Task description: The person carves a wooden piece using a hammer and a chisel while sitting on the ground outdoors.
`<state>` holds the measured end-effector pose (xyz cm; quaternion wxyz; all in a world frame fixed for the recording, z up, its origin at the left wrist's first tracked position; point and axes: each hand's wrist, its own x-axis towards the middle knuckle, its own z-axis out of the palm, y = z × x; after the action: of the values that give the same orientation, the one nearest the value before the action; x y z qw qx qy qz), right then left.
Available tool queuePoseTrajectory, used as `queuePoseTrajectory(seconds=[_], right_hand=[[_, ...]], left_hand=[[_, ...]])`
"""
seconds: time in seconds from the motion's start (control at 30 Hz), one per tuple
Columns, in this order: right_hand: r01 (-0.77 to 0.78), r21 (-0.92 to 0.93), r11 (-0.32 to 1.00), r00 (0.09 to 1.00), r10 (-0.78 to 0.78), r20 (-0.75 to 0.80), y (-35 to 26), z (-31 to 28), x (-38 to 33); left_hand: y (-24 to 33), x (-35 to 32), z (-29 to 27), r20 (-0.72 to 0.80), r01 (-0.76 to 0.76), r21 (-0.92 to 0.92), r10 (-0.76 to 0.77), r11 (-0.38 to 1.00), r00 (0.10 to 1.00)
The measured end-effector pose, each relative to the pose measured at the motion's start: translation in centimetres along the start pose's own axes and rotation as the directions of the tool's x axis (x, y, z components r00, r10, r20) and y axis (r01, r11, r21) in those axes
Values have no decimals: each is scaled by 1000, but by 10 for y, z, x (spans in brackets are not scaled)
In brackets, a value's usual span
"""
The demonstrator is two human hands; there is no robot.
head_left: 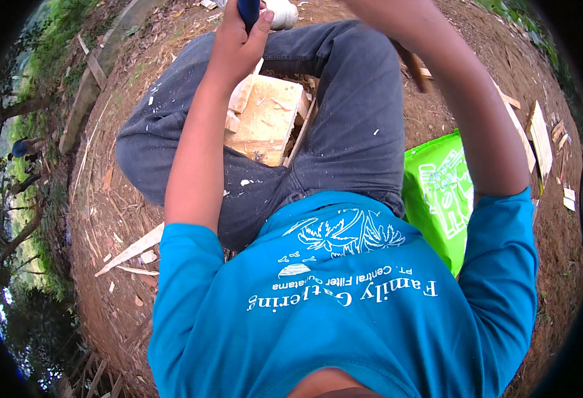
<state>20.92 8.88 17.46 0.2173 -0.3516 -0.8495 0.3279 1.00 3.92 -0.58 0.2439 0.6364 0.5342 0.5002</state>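
Note:
My left hand (pixel 239 45) is closed around a dark blue, handle-like object (pixel 249 12), whose upper part runs out of the picture. My right hand (pixel 364 9) reaches the top edge, where its fingers are cut off, so its grip is hidden. A brown stick-like piece (pixel 412 66) shows below my right forearm; I cannot tell whether that hand touches it. Between my bent legs in dark trousers lies a pale wooden block (pixel 268 113), with smaller wood pieces (pixel 243 93) beside it. Just right of my left hand is a white rounded object (pixel 283 13).
A bright green printed bag (pixel 439 189) stands by my right hip. Split wood pieces (pixel 540 140) lie on the brown soil at the right, and a long splinter (pixel 132 249) at the left. Far left, a person (pixel 23 148) is among trees beyond a log (pixel 82 109).

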Motion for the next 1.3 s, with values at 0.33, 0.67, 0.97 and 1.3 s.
queuePoseTrajectory(seconds=[0.33,0.67,0.97,1.3], right_hand=[[185,-5,983,979,-185,-91,32,32,12],[163,115,980,973,-140,-182,22,26,14],[-21,111,994,1000,23,-14,23,17,9],[-281,251,926,955,245,166,-4,1,-24]], left_hand=[[-3,-1,-1,-11,100,-43,-101,994,995],[-8,-4,5,-127,-65,-13,63,998,990],[-32,-1,2,-52,123,-337,-149,934,987],[-15,-5,-19,-77,227,-564,-324,794,943]])
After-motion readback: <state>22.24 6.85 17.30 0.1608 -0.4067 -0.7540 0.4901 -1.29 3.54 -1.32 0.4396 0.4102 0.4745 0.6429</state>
